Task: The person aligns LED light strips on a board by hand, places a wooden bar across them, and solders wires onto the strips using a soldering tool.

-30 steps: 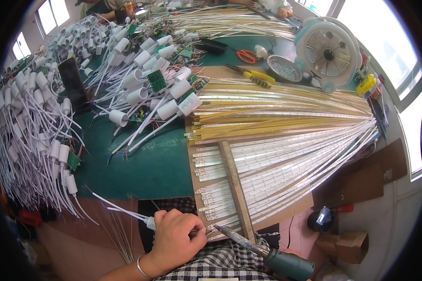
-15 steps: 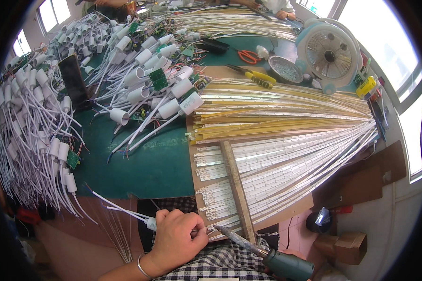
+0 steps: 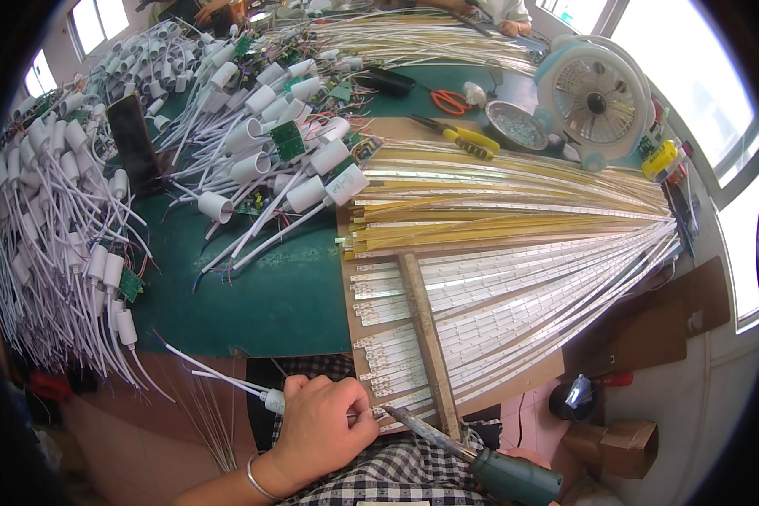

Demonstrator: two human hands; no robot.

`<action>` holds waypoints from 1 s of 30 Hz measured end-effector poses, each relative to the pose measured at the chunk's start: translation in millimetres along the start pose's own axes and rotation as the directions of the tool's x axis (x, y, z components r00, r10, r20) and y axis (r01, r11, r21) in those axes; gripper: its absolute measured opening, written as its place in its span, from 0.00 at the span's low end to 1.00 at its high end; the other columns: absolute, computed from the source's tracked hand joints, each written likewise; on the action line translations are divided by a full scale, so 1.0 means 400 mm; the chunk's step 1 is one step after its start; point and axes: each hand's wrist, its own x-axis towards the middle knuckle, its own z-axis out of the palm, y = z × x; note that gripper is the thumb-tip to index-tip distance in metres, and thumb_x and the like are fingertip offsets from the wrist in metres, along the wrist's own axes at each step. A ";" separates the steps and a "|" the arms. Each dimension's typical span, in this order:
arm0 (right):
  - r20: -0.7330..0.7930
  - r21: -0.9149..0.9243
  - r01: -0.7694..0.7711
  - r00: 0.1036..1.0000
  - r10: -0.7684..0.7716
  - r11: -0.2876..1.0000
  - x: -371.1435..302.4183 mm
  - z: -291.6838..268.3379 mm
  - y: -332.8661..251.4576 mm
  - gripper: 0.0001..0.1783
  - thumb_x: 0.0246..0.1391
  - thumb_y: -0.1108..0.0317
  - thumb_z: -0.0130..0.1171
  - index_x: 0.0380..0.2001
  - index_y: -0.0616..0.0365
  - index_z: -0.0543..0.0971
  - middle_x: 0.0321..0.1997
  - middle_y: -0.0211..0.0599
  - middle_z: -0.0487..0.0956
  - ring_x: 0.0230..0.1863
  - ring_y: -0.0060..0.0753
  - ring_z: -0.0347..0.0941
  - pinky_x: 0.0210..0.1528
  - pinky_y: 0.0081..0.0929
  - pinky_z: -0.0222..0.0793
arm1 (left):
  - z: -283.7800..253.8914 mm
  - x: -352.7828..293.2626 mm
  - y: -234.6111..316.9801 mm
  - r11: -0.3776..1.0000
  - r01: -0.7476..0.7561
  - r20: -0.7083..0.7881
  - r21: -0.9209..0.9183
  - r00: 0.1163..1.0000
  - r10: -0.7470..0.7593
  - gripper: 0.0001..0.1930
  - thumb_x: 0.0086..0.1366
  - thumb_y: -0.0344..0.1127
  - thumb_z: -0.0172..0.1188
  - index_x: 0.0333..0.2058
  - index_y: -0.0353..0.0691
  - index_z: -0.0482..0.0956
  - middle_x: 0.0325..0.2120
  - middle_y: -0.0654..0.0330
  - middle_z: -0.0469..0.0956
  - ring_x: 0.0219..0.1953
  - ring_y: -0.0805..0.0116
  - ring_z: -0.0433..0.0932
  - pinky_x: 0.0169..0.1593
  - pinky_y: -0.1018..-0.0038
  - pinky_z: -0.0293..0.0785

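My left hand is closed in a pinch near the lower ends of the strips. A white cylindrical cap with white cables sticks out from its left side, and the fingers hide what lies between them. My right hand, mostly hidden behind the handle, grips a soldering iron with a dark green handle. Its tip meets the end of one strip beside my left fingertips. White LED strips fan out on brown cardboard, with a wooden bar lying across them.
Heaps of white caps with cables cover the left of the green table. Yellow-backed strips, yellow-handled pliers, orange-handled scissors, a round dish, a phone and a fan lie farther off. Other people's hands show at the back.
Almost nothing differs. The iron's handle has shifted very slightly left, while its tip stays at the same strip end beside my left fingers.
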 end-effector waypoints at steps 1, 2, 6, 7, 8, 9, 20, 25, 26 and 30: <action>-0.001 -0.001 -0.001 1.000 0.001 1.000 0.003 0.002 -0.002 0.36 0.52 0.58 0.67 0.58 0.64 0.64 0.54 0.47 0.73 0.52 0.39 0.73 0.54 0.35 0.69 | -0.001 0.001 -0.001 1.000 0.016 0.020 -0.009 1.000 -0.016 0.06 0.46 0.33 0.62 0.23 0.45 0.73 0.18 0.69 0.74 0.25 0.68 0.71 0.41 0.67 0.57; -0.010 -0.097 -0.064 0.998 0.063 0.993 0.006 0.004 -0.004 0.35 0.52 0.58 0.66 0.58 0.65 0.65 0.53 0.46 0.74 0.51 0.38 0.73 0.53 0.34 0.70 | -0.002 0.003 -0.001 0.999 0.037 0.044 -0.025 0.998 -0.035 0.06 0.46 0.33 0.62 0.23 0.45 0.73 0.19 0.68 0.74 0.25 0.68 0.72 0.42 0.67 0.57; 0.006 -0.264 -0.023 1.000 0.025 0.964 0.026 0.010 -0.026 0.31 0.53 0.59 0.65 0.55 0.66 0.69 0.49 0.44 0.76 0.47 0.37 0.74 0.51 0.32 0.70 | -0.006 0.007 -0.002 0.997 0.050 0.063 -0.056 0.997 -0.047 0.06 0.45 0.33 0.62 0.23 0.45 0.73 0.19 0.68 0.75 0.25 0.67 0.72 0.42 0.67 0.58; 0.005 -0.265 -0.024 1.000 0.026 0.964 0.032 0.013 -0.033 0.31 0.53 0.59 0.65 0.55 0.66 0.69 0.49 0.44 0.76 0.47 0.37 0.74 0.51 0.32 0.70 | -0.006 0.007 -0.002 0.997 0.056 0.067 -0.060 0.996 -0.052 0.06 0.45 0.33 0.62 0.23 0.45 0.73 0.19 0.68 0.75 0.25 0.67 0.72 0.42 0.67 0.58; -0.001 -0.346 -0.005 1.000 0.005 0.938 0.038 0.015 -0.040 0.29 0.53 0.60 0.64 0.53 0.67 0.70 0.49 0.44 0.77 0.47 0.37 0.74 0.51 0.31 0.70 | -0.006 0.008 -0.002 0.995 0.068 0.078 -0.071 0.995 -0.062 0.06 0.45 0.32 0.62 0.22 0.44 0.72 0.19 0.68 0.75 0.25 0.67 0.72 0.42 0.67 0.58; -0.005 -0.423 0.013 1.000 -0.017 0.906 0.043 0.019 -0.047 0.27 0.54 0.61 0.64 0.52 0.67 0.72 0.48 0.45 0.77 0.47 0.37 0.74 0.50 0.31 0.70 | -0.006 0.008 -0.002 0.996 0.062 0.072 -0.065 0.996 -0.057 0.06 0.45 0.32 0.62 0.22 0.44 0.72 0.19 0.68 0.75 0.25 0.67 0.72 0.42 0.67 0.58; 0.022 -0.350 0.041 0.999 -0.035 0.936 0.064 0.024 -0.054 0.25 0.53 0.63 0.64 0.50 0.68 0.73 0.48 0.46 0.77 0.46 0.39 0.74 0.49 0.32 0.70 | -0.002 0.008 -0.004 0.993 0.074 0.078 -0.089 0.995 -0.067 0.07 0.44 0.32 0.62 0.22 0.45 0.72 0.18 0.69 0.74 0.24 0.67 0.71 0.41 0.67 0.58; 0.035 -0.326 0.002 0.999 0.010 0.945 0.059 0.025 -0.056 0.24 0.53 0.65 0.64 0.50 0.68 0.73 0.48 0.47 0.77 0.46 0.39 0.75 0.49 0.32 0.70 | -0.004 0.008 -0.002 0.995 0.064 0.077 -0.075 0.995 -0.058 0.07 0.45 0.32 0.62 0.22 0.44 0.72 0.18 0.68 0.74 0.23 0.67 0.72 0.41 0.67 0.58; -0.006 -0.256 0.007 1.000 -0.009 0.967 0.055 0.028 -0.057 0.24 0.53 0.65 0.64 0.50 0.67 0.73 0.48 0.46 0.77 0.45 0.39 0.75 0.49 0.32 0.70 | -0.004 0.008 -0.002 0.994 0.068 0.080 -0.085 0.995 -0.061 0.07 0.45 0.32 0.62 0.22 0.44 0.72 0.18 0.68 0.74 0.23 0.67 0.72 0.41 0.67 0.58; -0.047 -0.394 -0.049 0.998 0.034 0.918 0.039 0.021 -0.058 0.24 0.53 0.66 0.65 0.50 0.67 0.73 0.47 0.45 0.77 0.44 0.38 0.75 0.49 0.33 0.70 | -0.003 0.008 -0.003 0.995 0.071 0.080 -0.069 0.995 -0.066 0.07 0.45 0.32 0.62 0.22 0.44 0.72 0.18 0.68 0.74 0.24 0.67 0.72 0.41 0.67 0.58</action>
